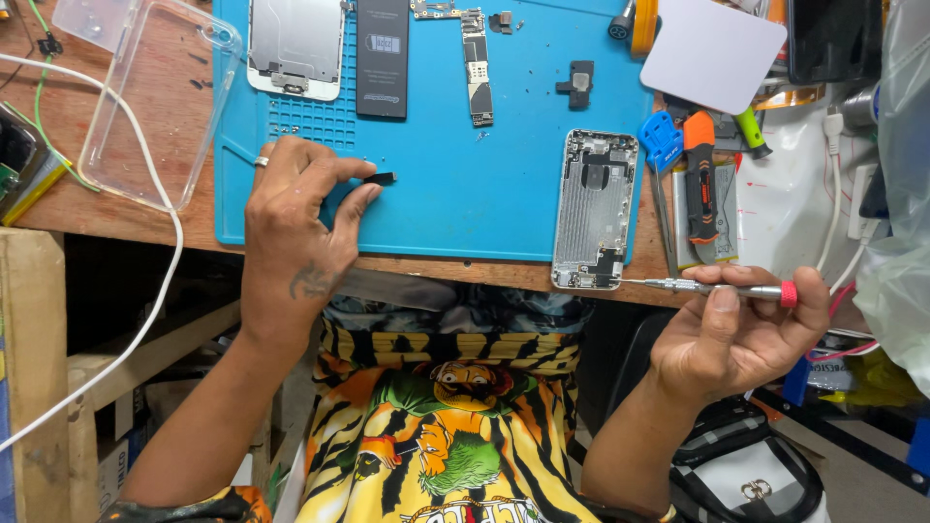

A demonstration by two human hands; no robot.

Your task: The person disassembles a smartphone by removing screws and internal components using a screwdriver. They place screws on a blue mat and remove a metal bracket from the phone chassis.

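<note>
Left hand resting on the near edge of the blue work mat, ring on one finger, thumb and forefinger pinched together on a small black part lying on the mat; grip closed on it, though how firmly is hard to judge from above. Right hand off the front edge of the wooden worktop, palm up, fingers curled and thumb pressed over a slim metal screwdriver with a red end cap; grip clamped on the shaft, tip pointing left toward the bottom of an empty silver phone housing. Tip just beside the housing's lower edge, contact not clear.

Housing lying face-open at the mat's right margin, overhanging the worktop edge slightly. Further back on the mat: a black battery, a long narrow circuit board, a white-framed metal screen plate, a small black bracket. Clear phone case left of the mat, touching its edge. Right of the housing: blue pry tool, orange-and-black handled tool, tweezers beside them. White cable trailing down the left side.
</note>
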